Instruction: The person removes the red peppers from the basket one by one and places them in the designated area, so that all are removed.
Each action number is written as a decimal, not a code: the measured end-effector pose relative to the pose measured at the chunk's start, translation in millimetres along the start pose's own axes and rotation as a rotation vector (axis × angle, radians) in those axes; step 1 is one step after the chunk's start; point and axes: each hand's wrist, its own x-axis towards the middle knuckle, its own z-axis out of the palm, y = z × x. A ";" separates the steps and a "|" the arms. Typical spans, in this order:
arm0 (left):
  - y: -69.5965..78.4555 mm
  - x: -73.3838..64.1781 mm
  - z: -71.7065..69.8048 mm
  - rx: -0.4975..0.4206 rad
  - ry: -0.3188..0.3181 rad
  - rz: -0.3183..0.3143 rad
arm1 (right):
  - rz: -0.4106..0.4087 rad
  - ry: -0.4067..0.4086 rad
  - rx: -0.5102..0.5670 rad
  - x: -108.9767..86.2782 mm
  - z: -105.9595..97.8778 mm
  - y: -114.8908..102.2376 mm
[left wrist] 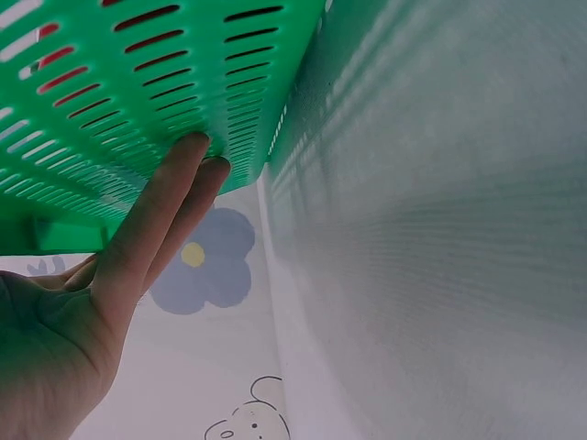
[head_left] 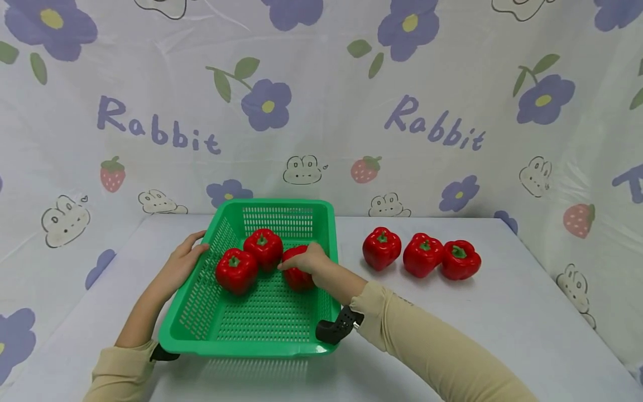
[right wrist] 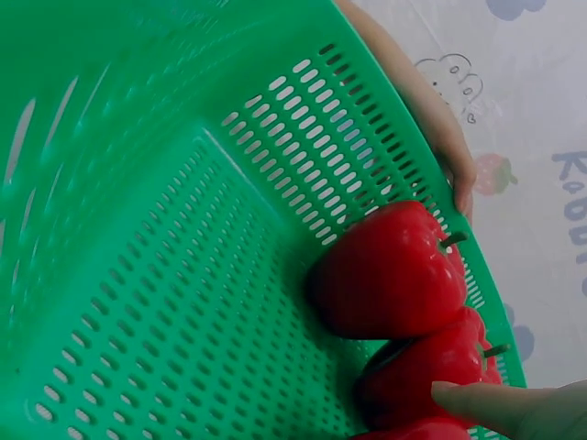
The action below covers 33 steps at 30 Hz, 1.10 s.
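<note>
A green plastic basket (head_left: 261, 349) with slotted walls stands before me. My left hand (head_left: 182, 265) is at its left rim. In the left wrist view, two long fingers (left wrist: 151, 215) lie against the outer wall. Inside the basket, my right hand (head_left: 313, 262) grips a red bell pepper (head_left: 297, 279) from above, near the right wall; the hand covers part of it. Left of it sit two more red bell peppers, one nearer (head_left: 236, 272) and one farther back (head_left: 265, 249), side by side. A right-hand finger (right wrist: 495, 403) overlaps the lower peppers in the right wrist view.
Three red bell peppers, the left one (head_left: 382, 248), the middle one (head_left: 422, 255) and the right one (head_left: 459, 261), stand in a row on the white table (head_left: 452, 329), right of the basket. Behind hangs a patterned cloth (head_left: 321, 111) with flowers and rabbits.
</note>
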 end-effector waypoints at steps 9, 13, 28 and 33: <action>-3.5 2.4 1.4 0.000 0.005 0.005 | -0.039 0.036 -0.017 -0.6 2.4 3.1; -2.8 1.0 1.9 -0.004 0.002 0.007 | -0.057 0.045 -0.042 0.2 2.1 3.2; -1.2 0.3 0.1 -0.008 0.000 0.001 | -0.145 0.043 -0.001 -15.6 -14.4 -18.1; 0.2 0.1 0.9 -0.003 0.004 0.007 | -0.211 0.033 0.023 -23.8 -23.9 -19.4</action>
